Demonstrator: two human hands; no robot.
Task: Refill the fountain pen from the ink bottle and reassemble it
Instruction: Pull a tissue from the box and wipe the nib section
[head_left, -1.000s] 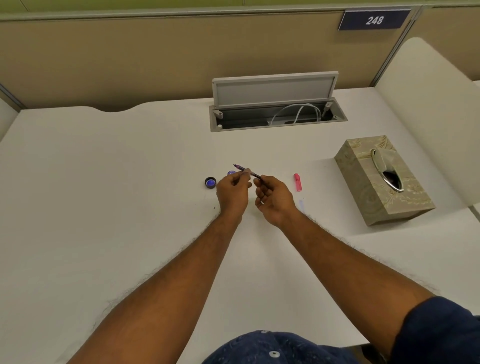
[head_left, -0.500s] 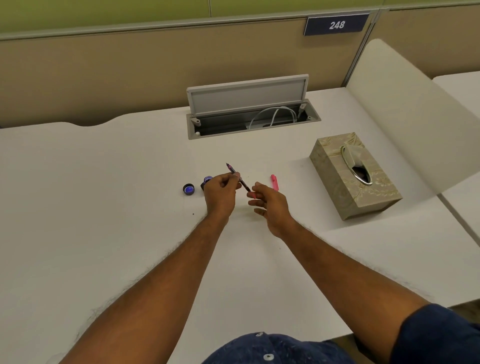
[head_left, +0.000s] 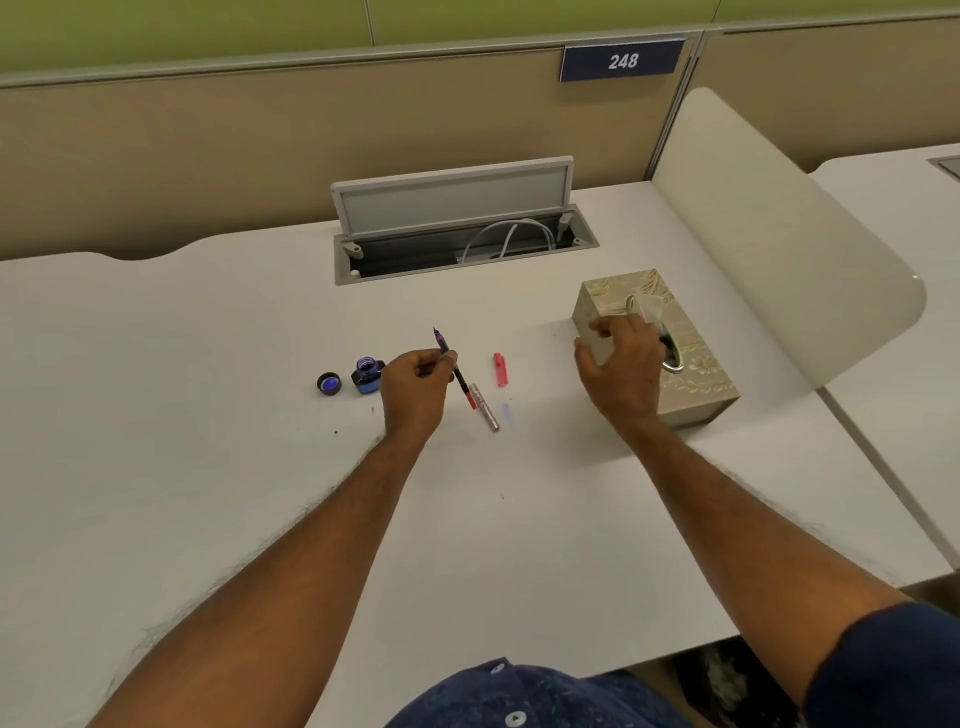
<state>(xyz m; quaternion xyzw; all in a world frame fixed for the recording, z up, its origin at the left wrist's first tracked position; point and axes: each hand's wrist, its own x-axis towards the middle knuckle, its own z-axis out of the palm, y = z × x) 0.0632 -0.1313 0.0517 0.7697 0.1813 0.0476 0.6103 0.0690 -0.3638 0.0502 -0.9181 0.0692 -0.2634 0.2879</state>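
Note:
My left hand (head_left: 415, 387) is shut on the pen's nib section with its converter (head_left: 451, 364), nib pointing up and away, red end toward me. The open ink bottle (head_left: 367, 375) stands just left of that hand, and its cap (head_left: 328, 383) lies further left. A silvery pen barrel (head_left: 485, 408) rests on the desk right of the left hand, with the red pen cap (head_left: 500, 369) beyond it. My right hand (head_left: 621, 364) reaches over the tissue box (head_left: 696, 364), fingers spread at the tissue (head_left: 648, 307) sticking out of its slot.
A white desk (head_left: 208, 467) carries small ink spots near the barrel. An open cable hatch (head_left: 457, 228) with white cables sits at the back. A curved white divider (head_left: 779, 249) stands on the right, and the desk's front edge is close to my body.
My right hand has let go of the pen and moved right to the tissue box. The barrel now lies on the desk. The camera view has shifted left.

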